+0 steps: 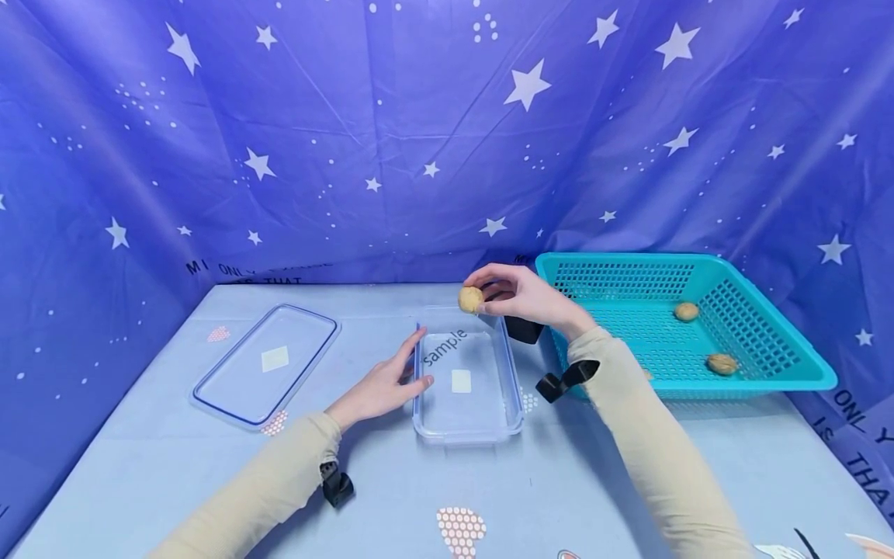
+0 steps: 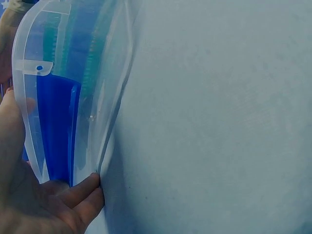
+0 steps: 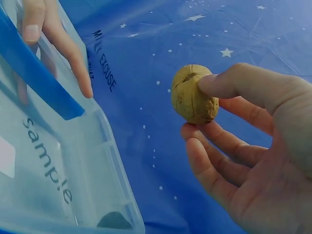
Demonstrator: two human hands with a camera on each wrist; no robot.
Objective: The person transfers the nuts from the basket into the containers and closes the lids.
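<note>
My right hand (image 1: 520, 291) pinches a walnut (image 1: 470, 300) between thumb and fingertips, above the far end of a clear plastic food container (image 1: 504, 425). In the right wrist view the walnut (image 3: 194, 95) shows its seam and tan shell, with the container to its left. My left hand (image 1: 377, 392) rests against the container's left side, thumb and index finger spread along the rim. The left wrist view shows fingers (image 2: 87, 197) touching the container's outer wall (image 2: 105, 112). A white label and the word "sample" show in the container.
A turquoise perforated basket (image 1: 761, 386) stands at the right, with a walnut (image 1: 687, 311) and another walnut (image 1: 722, 364) inside. A clear lid (image 1: 240, 373) with a blue seal lies at the left. A black object (image 1: 524, 330) sits between container and basket. A starry blue curtain (image 1: 391, 140) hangs behind.
</note>
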